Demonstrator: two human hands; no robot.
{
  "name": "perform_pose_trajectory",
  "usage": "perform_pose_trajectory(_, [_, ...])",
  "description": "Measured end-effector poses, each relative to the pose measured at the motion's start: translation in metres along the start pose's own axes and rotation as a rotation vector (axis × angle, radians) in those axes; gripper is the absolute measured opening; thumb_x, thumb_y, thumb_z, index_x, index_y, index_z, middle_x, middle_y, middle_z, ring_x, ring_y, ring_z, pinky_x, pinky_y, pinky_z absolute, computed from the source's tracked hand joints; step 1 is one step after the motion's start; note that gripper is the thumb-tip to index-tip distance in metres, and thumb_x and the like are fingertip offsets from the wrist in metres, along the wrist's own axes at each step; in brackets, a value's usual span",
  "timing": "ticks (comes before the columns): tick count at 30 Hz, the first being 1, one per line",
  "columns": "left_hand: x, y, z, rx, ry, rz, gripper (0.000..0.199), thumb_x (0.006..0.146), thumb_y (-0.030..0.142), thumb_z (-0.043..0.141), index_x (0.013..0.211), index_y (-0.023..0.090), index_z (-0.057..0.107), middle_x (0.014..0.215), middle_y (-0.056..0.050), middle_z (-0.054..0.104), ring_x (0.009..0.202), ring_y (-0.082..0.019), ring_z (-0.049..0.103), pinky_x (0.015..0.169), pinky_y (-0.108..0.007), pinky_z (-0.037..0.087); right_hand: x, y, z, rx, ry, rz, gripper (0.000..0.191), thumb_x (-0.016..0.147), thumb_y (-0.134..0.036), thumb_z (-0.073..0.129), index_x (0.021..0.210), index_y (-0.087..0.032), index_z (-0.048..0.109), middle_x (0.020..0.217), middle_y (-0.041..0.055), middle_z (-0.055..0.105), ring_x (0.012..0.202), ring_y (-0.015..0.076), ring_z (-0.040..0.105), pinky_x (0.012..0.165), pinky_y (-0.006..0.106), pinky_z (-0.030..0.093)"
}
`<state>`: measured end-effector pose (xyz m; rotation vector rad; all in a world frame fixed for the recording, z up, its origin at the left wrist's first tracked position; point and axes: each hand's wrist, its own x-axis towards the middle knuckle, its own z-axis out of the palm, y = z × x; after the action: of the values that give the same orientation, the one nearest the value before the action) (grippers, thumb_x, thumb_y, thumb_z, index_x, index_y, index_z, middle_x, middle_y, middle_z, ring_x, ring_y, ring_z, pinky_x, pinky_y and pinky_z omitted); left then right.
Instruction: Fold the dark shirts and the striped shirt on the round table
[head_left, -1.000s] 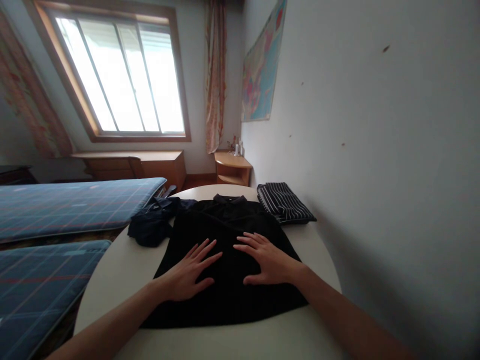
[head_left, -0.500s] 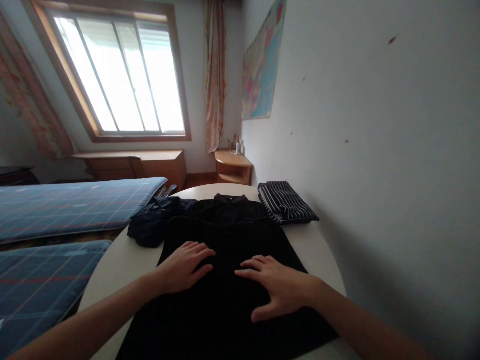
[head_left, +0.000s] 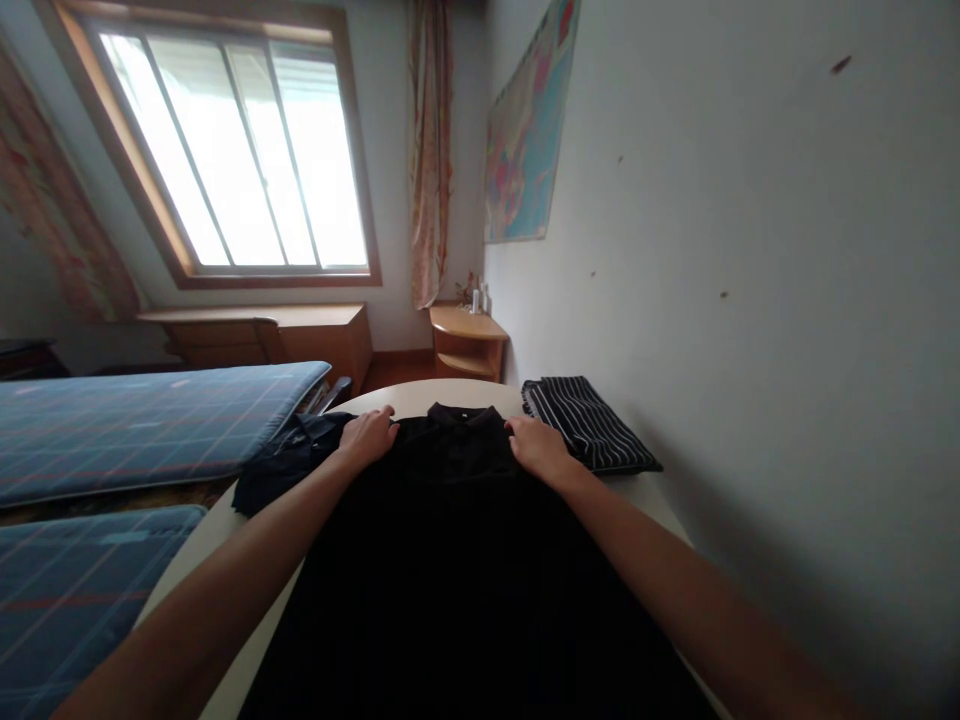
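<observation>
A black collared shirt (head_left: pixel 465 560) lies spread front up, its collar (head_left: pixel 463 414) at the far end and its body stretching towards me. My left hand (head_left: pixel 369 436) is at the shirt's left shoulder, fingers curled on the cloth. At the right shoulder, my right hand (head_left: pixel 536 447) has its fingers bent and closed on the fabric. Beside my left hand is a dark navy bundle of cloth (head_left: pixel 281 462). A folded black cloth with white stripes (head_left: pixel 592 425) sits just beyond my right hand.
The round white table (head_left: pixel 409 398) bears the clothes. To the left are two blue plaid mattresses (head_left: pixel 150 425), and a wall (head_left: pixel 787 350) runs close along the right. A wooden corner shelf (head_left: pixel 469 325) and a desk (head_left: pixel 322 320) stand beyond, below a window (head_left: pixel 240 150).
Both my hands have moved forward from above the shirt's middle to its shoulders and spread apart. Their fingers, stretched out before, are now closed on the cloth. The view has shifted slightly.
</observation>
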<state>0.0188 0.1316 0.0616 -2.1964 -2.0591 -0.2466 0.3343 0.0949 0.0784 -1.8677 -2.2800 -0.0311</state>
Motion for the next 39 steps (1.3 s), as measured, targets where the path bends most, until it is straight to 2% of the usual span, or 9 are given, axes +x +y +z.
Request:
perform_pose_trajectory(4, [0.011,-0.001,0.01,0.028,-0.056,-0.054,0.037,0.087,0.031,0.056,0.121,0.017,0.056,0.107,-0.017,0.072,0.105,-0.034,0.067,0.087,-0.043,0.047,0.022,0.003,0.023,-0.045,-0.101,0.141,0.045,0.092,-0.017,0.047,0.137,-0.016,0.051,0.139,0.019,0.053,0.113,0.0271,0.063,0.093,0.037,0.046])
perform_pose_trajectory(8, [0.015,0.0,0.009,0.001,-0.025,-0.041,0.031,0.089,0.026,0.053,0.118,0.017,0.055,0.105,-0.014,0.072,0.105,-0.03,0.066,0.088,-0.038,0.047,0.031,0.005,0.038,-0.062,-0.141,0.194,0.045,0.091,-0.013,0.044,0.136,-0.012,0.051,0.125,0.023,0.062,0.108,0.0313,0.066,0.088,0.042,0.048])
perform_pose_trajectory(17, [0.042,-0.02,-0.036,-0.075,0.136,-0.028,0.022,0.095,0.029,0.046,0.114,0.025,0.056,0.115,-0.009,0.064,0.101,-0.026,0.065,0.085,-0.033,0.048,0.051,-0.005,0.033,-0.088,-0.124,0.141,0.035,0.091,-0.009,0.04,0.117,-0.014,0.064,0.113,0.0189,0.068,0.107,0.0296,0.066,0.087,0.039,0.05])
perform_pose_trajectory(22, [0.052,-0.036,-0.058,-0.004,0.228,-0.061,0.023,0.095,0.028,0.045,0.112,0.026,0.06,0.112,-0.009,0.062,0.095,-0.026,0.066,0.08,-0.034,0.049,0.077,-0.02,0.018,-0.001,0.117,0.112,0.045,0.094,-0.008,0.028,0.127,-0.014,0.058,0.128,0.0177,0.061,0.106,0.027,0.066,0.09,0.039,0.051])
perform_pose_trajectory(26, [0.052,-0.031,-0.061,0.093,0.28,-0.192,0.03,0.097,0.023,0.038,0.119,0.02,0.057,0.116,-0.015,0.059,0.1,-0.029,0.063,0.081,-0.037,0.049,0.091,-0.029,0.025,0.119,0.295,-0.008,0.057,0.091,-0.007,0.032,0.148,-0.007,0.036,0.157,0.0186,0.031,0.136,0.0259,0.045,0.108,0.036,0.04])
perform_pose_trajectory(29, [0.047,-0.015,-0.054,0.162,0.279,-0.207,0.034,0.094,0.02,0.041,0.125,0.014,0.054,0.125,-0.02,0.055,0.116,-0.034,0.054,0.091,-0.044,0.044,0.087,-0.034,0.047,0.119,0.215,-0.056,0.064,0.09,-0.019,0.046,0.151,-0.003,0.031,0.163,0.019,0.016,0.147,0.0279,0.026,0.116,0.037,0.03])
perform_pose_trajectory(33, [0.024,0.017,-0.031,0.149,0.112,-0.035,0.034,0.093,0.021,0.043,0.122,0.012,0.057,0.126,-0.022,0.057,0.119,-0.035,0.051,0.096,-0.046,0.04,0.066,-0.039,0.073,0.135,0.099,-0.048,0.056,0.096,-0.04,0.045,0.143,-0.009,0.047,0.16,0.0162,0.027,0.143,0.029,0.032,0.116,0.043,0.028])
perform_pose_trajectory(37, [-0.015,0.047,0.009,0.1,0.01,0.044,0.041,0.09,0.039,0.055,0.122,0.014,0.061,0.118,-0.019,0.064,0.112,-0.036,0.057,0.094,-0.047,0.043,0.04,-0.041,0.082,0.167,0.202,-0.097,0.049,0.099,-0.046,0.037,0.132,-0.017,0.057,0.151,0.0118,0.045,0.137,0.0256,0.039,0.117,0.045,0.022])
perform_pose_trajectory(39, [-0.035,0.057,0.03,0.067,-0.006,0.087,0.05,0.092,0.045,0.052,0.133,0.017,0.055,0.128,-0.018,0.061,0.119,-0.035,0.054,0.101,-0.049,0.039,0.029,-0.04,0.082,0.166,0.253,-0.118,0.047,0.097,-0.044,0.041,0.134,-0.018,0.056,0.148,0.011,0.048,0.136,0.0246,0.04,0.117,0.043,0.02])
